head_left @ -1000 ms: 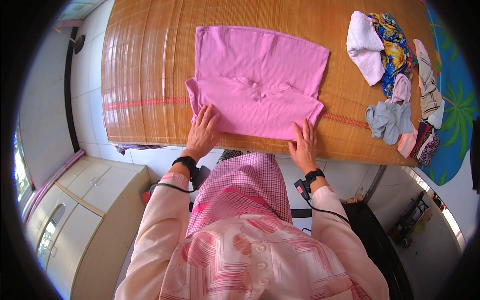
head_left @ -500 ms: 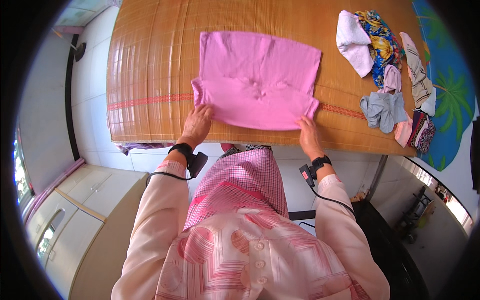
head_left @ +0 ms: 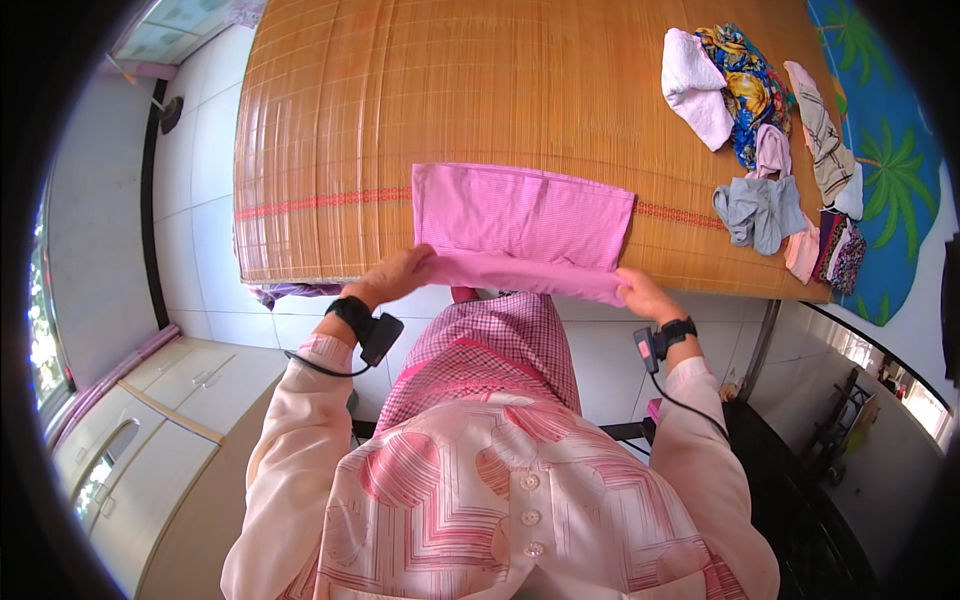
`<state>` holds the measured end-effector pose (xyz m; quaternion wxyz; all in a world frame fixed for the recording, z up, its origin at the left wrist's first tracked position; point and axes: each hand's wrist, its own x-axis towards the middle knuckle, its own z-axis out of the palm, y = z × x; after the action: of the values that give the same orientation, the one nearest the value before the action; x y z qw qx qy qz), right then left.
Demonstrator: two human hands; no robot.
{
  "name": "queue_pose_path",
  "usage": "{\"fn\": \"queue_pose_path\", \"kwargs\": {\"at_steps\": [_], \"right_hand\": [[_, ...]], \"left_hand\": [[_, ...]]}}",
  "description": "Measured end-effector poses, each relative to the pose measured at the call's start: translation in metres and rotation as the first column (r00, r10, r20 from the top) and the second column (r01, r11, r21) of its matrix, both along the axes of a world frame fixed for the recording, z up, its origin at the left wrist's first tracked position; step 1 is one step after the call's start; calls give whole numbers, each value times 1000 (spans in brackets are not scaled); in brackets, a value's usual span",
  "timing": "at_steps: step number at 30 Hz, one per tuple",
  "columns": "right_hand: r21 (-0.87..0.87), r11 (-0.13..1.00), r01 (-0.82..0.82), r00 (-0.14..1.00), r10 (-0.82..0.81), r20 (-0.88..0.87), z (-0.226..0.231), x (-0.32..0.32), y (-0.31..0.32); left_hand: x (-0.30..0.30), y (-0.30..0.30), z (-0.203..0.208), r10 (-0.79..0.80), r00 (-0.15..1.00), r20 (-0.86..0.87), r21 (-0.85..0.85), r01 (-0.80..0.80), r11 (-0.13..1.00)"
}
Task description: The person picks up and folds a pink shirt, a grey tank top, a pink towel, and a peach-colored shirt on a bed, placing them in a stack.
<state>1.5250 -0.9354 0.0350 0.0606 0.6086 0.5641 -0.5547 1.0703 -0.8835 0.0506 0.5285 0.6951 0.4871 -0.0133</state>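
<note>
A pink garment point(head_left: 520, 215) lies on the woven mat point(head_left: 330, 130) at the near edge of the bed or table. Its far part is flat and finely striped; a smoother band along the near side hangs over the edge. At the garment's near left corner, my left hand point(head_left: 400, 272) pinches the cloth between thumb and fingers. My right hand point(head_left: 648, 296) grips the near right corner in the same way. Both wrists carry black straps with small cabled boxes. Whether the garment is a shirt or something else cannot be made out.
At the right lie a white-pink towel point(head_left: 695, 90), a blue and yellow floral cloth point(head_left: 745, 85), a grey garment point(head_left: 758, 212) and several small clothes. Beside them is a blue palm-print surface point(head_left: 885, 190). A pale cabinet point(head_left: 150, 450) stands at the lower left.
Both hands have drawn the garment toward me, so its near side now passes over the edge. Its far edge sits much nearer, and its striped face shows.
</note>
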Motion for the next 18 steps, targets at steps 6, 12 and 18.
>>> {"fn": "queue_pose_path", "kwargs": {"at_steps": [6, 12, 18], "right_hand": [[180, 981, 69, 988, -92, 120, -14, 6, 74], [326, 874, 360, 928, -371, -30, -68, 5, 111], [370, 781, 504, 800, -583, 140, -84, 10, 66]], "left_hand": [[14, 68, -20, 152, 988, -11, 205, -146, 968], [26, 99, -76, 420, 908, 11, 375, -393, 840], [23, 61, -95, 668, 730, -144, 437, -558, 705]]}}
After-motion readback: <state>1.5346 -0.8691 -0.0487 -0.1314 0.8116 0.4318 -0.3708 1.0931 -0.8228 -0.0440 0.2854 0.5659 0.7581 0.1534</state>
